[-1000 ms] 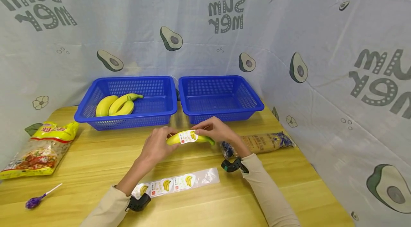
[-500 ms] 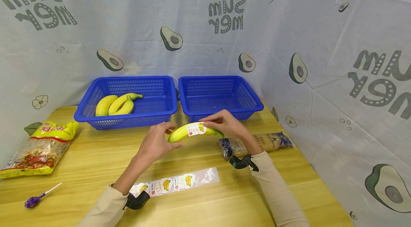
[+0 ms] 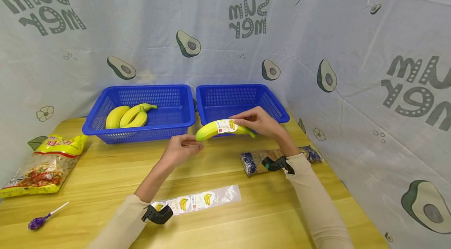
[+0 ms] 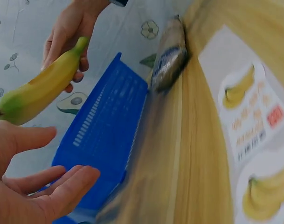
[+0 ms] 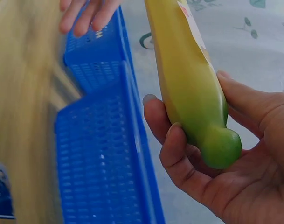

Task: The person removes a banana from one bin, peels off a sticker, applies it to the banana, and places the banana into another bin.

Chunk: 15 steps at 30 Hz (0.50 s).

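My right hand [image 3: 262, 121] grips a yellow banana [image 3: 208, 131] with green ends by its stem half, fingers curled round it in the right wrist view. A white label [image 3: 225, 125] with a banana picture sits on the banana's upper side. The banana is raised above the table, overlapping the front of the right blue basket [image 3: 243, 89] in the head view. My left hand [image 3: 179, 150] is just below the banana's tip; in the left wrist view its fingers [image 4: 67, 186] are loosely extended, with nothing between them and the thumb.
A strip of banana labels [image 3: 227, 195] lies on the table [image 3: 267, 217] before me. The left blue basket [image 3: 169, 125] holds several bananas [image 3: 116, 117]. A food bag [image 3: 46, 166] and a lollipop [image 3: 36, 223] lie left, a noodle packet [image 3: 253, 163] right, under my right forearm.
My right hand has carried the banana up and to the right, towards the right basket. The left hand, earlier at the banana's left end, has loosened from it and followed slightly right.
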### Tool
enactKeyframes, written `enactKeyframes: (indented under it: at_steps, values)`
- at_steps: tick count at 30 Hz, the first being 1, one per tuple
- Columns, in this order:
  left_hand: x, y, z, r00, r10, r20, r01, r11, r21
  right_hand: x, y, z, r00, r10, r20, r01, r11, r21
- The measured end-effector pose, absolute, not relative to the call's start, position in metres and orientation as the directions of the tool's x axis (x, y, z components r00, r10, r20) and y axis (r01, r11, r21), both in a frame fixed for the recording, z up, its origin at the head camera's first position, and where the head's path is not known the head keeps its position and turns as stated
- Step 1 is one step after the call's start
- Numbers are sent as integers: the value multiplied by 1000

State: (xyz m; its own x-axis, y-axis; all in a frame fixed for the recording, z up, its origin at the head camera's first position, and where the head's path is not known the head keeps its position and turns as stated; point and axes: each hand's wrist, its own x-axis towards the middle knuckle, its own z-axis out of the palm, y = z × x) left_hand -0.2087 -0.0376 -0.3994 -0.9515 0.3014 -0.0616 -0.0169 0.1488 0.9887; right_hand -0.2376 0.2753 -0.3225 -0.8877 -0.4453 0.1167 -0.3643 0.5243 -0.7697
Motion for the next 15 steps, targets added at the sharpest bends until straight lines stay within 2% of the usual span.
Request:
enactKeyframes:
  at_steps: [4,6,15]
  values:
    - [-216,-19,-402,-972,180,-151,-175,-120,977,-246,279,-314,-899,-424,108,-349,547,-761]
    - [-219,-11,-403,-975,128,-179,-206,-241,949,-251,281,-311,-900,-420,115,-353,549,-758]
    - [-234,11,-399,-957,92,-276,-281,-534,797,-273,291,-305,-896,-433,101,-326,487,-810]
